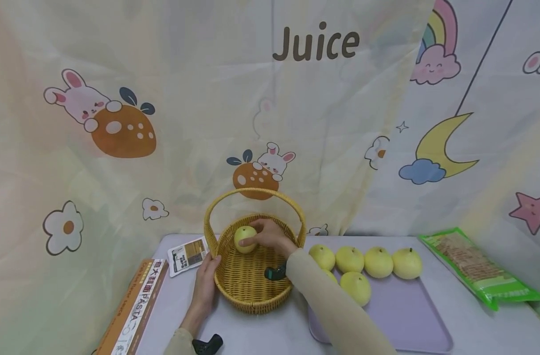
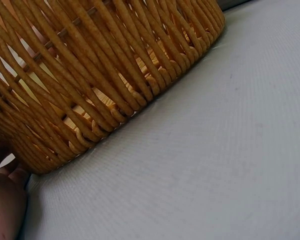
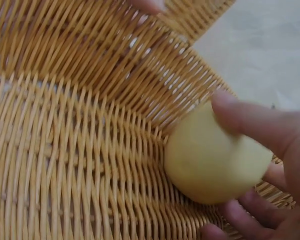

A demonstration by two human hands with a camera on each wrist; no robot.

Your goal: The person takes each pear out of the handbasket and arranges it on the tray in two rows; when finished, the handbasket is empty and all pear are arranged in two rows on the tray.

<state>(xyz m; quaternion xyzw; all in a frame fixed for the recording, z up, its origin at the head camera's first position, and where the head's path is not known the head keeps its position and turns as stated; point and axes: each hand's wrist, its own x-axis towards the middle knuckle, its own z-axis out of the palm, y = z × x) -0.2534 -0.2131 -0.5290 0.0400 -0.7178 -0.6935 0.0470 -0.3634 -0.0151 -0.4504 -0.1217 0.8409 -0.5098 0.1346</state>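
In the head view, my right hand (image 1: 272,236) reaches inside a woven basket (image 1: 252,306) with a tall arched handle. Thumb and fingers grip a round, pale yellow pear (image 1: 245,239) by the basket's far inner wall. The right wrist view shows the same pear (image 3: 210,155) between the thumb above and the fingers below. My left hand (image 1: 204,282) rests against the basket's left outer side; the left wrist view catches only part of that hand (image 2: 7,200) beside the wicker base. Several more pears (image 1: 378,262) sit on a purple tray (image 1: 407,315) right of the basket.
A white packet (image 1: 187,256) lies left of the basket, near a long orange and white pasta box (image 1: 134,305). At the far right is a green bag (image 1: 478,266). A printed curtain (image 1: 199,123) hangs behind the table (image 1: 270,335).
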